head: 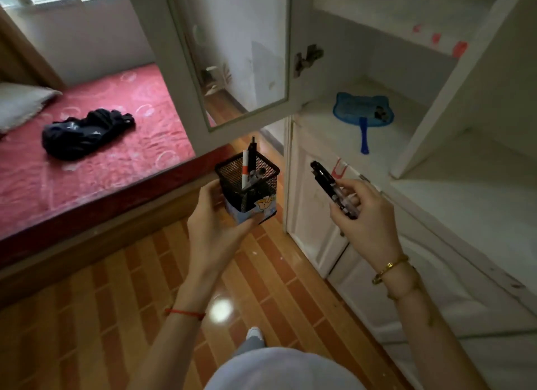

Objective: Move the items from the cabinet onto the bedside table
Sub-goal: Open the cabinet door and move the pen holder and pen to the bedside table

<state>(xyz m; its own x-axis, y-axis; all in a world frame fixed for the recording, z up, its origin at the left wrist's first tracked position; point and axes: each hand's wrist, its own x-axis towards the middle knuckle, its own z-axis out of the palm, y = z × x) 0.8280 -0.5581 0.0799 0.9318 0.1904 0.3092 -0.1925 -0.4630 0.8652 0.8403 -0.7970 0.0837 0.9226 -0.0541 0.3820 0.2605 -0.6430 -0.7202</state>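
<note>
The person is standing on the striped orange wooden floor (122, 276) in front of the open white cabinet (436, 163), holding both hands out at chest height. The left hand (215, 224) is cupping a square black wire-mesh pen holder (247, 183) from below and from its left side, fingers curled round its base, where a light blue cartoon-printed box (255, 212) is sitting against the mesh. A white-and-orange pen (245, 169) and a dark pen (252, 151) are standing upright inside the holder. The right hand (366, 218) is pinching a small bundle of black pens (331, 186) between thumb and fingers, the tips pointing up and to the left, just beside the holder but not touching it. On the cabinet's middle shelf a blue plastic cat-shaped hand fan (361, 113) is lying flat, handle toward the front edge. The glass cabinet door (232, 58) is hanging open over the red patterned bed (96, 145), where a crumpled dark garment (84, 131) is lying.
</note>
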